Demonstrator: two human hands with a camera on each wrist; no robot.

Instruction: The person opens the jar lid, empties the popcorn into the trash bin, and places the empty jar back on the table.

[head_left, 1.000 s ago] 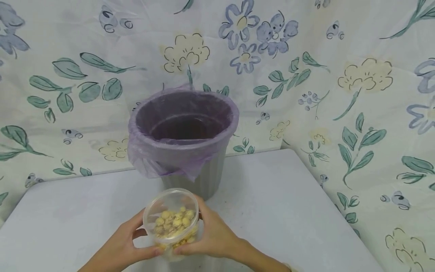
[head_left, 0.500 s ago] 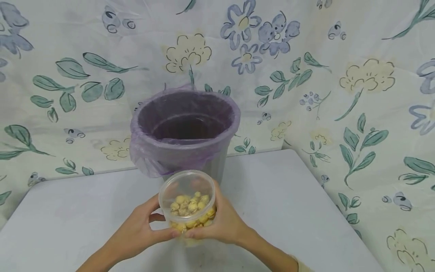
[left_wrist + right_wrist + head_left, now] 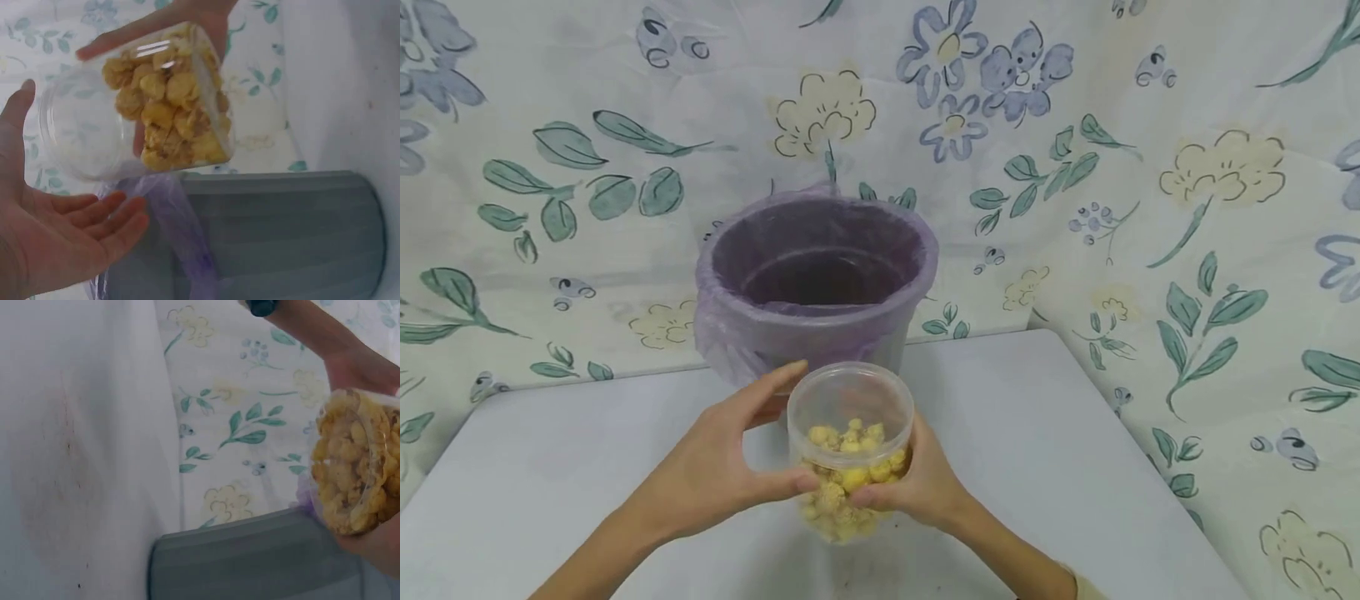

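Note:
Popcorn (image 3: 853, 479), yellow and round, half fills a clear plastic jar (image 3: 850, 392) held above the table in front of the bin. My right hand (image 3: 928, 483) grips the jar around its right side, thumb at the front. On the other side is my left hand (image 3: 715, 462), fingers spread and thumb close to the jar wall. The left wrist view shows a gap between that left hand (image 3: 62, 237) and the jar (image 3: 87, 128). Whether a clear lid covers the jar's mouth cannot be told.
A grey ribbed bin (image 3: 887, 350) stands behind the jar at the back of the white table (image 3: 1000, 467). Its purple bag (image 3: 730, 325) is folded over the rim. Floral cloth (image 3: 1037, 192) hangs behind and to the right. Small dark specks (image 3: 79, 585) dot the tabletop.
The jar has moved right and slightly up, and is now more upright. My left hand has loosened from gripping it and its fingers have spread away. The right hand still holds on.

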